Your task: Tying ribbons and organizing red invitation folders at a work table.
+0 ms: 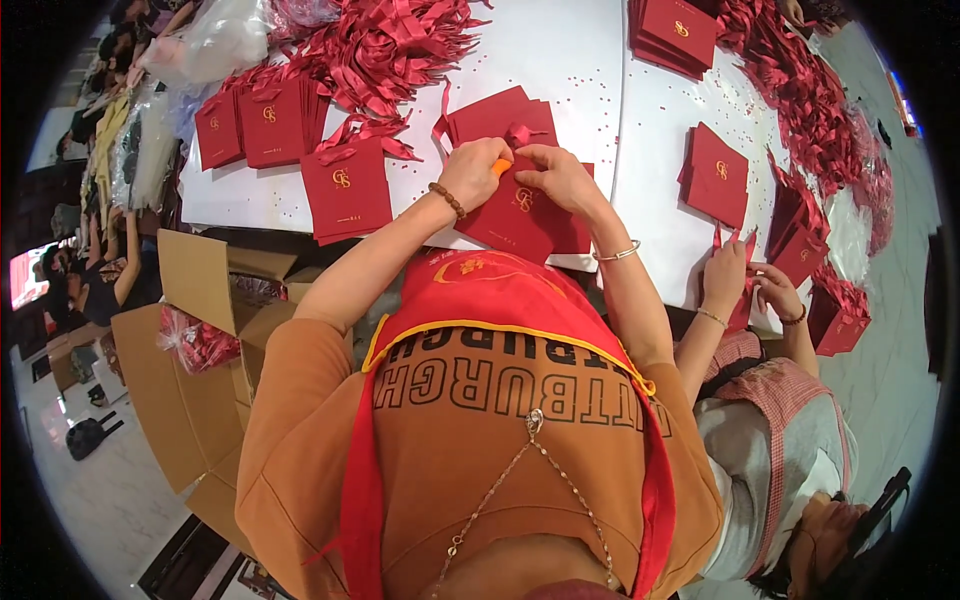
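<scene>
White tabletop (590,60) is carrying a heap of burgundy satin ribbons (390,50) toward its far edge, while at its near edge a burgundy paper gift bag (505,215) is lying flat. Left hand (476,167) is gripping a small orange tool (503,167), its kind unclear; right hand (562,180) is hovering open beside a red ribbon strip (527,135). Apparently we're watching ribbon-fitting, the next move probably calling for pinching that strip while steadying the bag.

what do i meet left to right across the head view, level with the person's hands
Back-left red bags, front-left red bag, left hand, right hand, stack of red bags, red ribbons
</scene>
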Tool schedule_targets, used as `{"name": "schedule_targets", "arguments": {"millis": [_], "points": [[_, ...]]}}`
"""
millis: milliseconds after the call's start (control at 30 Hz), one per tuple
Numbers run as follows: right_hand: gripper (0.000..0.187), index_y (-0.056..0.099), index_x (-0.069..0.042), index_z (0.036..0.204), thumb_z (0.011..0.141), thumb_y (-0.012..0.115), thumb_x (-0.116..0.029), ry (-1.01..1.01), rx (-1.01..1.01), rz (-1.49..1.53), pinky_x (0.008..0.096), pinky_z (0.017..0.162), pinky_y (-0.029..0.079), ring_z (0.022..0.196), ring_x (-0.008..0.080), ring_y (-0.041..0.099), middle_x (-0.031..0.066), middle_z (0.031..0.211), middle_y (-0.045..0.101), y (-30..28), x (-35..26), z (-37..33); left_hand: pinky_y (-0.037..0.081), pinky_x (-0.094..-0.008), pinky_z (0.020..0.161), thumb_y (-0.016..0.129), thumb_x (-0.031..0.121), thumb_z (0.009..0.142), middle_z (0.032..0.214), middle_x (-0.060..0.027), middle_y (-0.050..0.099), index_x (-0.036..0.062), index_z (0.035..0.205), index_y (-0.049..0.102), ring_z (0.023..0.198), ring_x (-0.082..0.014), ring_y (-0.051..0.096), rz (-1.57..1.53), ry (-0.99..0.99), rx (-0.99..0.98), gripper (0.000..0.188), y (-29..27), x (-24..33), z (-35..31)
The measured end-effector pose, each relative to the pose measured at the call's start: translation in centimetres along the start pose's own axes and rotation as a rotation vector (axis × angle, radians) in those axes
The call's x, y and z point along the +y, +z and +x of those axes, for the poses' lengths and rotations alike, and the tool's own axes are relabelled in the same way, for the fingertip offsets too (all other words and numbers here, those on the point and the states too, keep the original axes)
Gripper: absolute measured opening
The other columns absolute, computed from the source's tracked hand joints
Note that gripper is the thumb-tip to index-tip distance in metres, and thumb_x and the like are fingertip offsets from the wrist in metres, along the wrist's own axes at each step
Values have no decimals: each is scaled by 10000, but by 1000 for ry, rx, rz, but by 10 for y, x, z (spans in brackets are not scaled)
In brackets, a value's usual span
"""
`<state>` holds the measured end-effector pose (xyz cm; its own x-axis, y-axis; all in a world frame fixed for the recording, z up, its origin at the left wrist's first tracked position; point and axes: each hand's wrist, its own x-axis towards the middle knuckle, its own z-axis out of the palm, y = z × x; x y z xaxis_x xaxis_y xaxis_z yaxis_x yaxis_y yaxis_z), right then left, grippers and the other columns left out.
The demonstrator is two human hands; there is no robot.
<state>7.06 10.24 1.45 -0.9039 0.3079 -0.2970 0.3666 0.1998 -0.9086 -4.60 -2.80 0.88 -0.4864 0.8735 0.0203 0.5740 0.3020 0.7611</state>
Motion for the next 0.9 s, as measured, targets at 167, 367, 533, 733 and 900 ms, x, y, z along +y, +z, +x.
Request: {"name": "schedule_targets", "arguments": {"millis": [167,367,533,733,900], "points": [[303,593,-4,1048,764,626,-105,45,-50,40,289,725,441,755,158,573,113,839,634,0,6,3,454,-426,693,495,-1,730,822,-170,604,16,839,577,799,-353,583,137,132,-14,137,-1,3,-1],[300,594,-15,1048,766,619,-114,44,-60,44,305,738,445,783,179,587,121,863,638,2,5,2,453,-428,688,485,-7,733,813,-175,602,18,834,568,794,-361,581,107,109,-19,133,-2,6,-3],[326,591,-62,1076,761,619,-138,6,8,-132,338,774,449,854,252,607,132,928,641,6,2,-2,455,-412,620,518,21,769,757,-165,593,26,873,508,721,-353,586,163,143,57,105,4,10,-4],[366,577,-99,1110,753,623,-170,-72,70,-161,371,786,453,894,295,599,148,957,634,8,2,-5,450,-426,628,506,-3,748,756,-167,596,52,969,442,737,-353,593,-31,-84,73,237,5,20,-4],[357,570,-90,1102,759,614,-175,-74,18,-259,390,779,452,902,315,590,148,950,632,6,-17,-14,449,-454,669,532,14,733,816,-179,608,51,972,452,781,-372,596,-75,-113,57,255,-1,21,-4]]}}
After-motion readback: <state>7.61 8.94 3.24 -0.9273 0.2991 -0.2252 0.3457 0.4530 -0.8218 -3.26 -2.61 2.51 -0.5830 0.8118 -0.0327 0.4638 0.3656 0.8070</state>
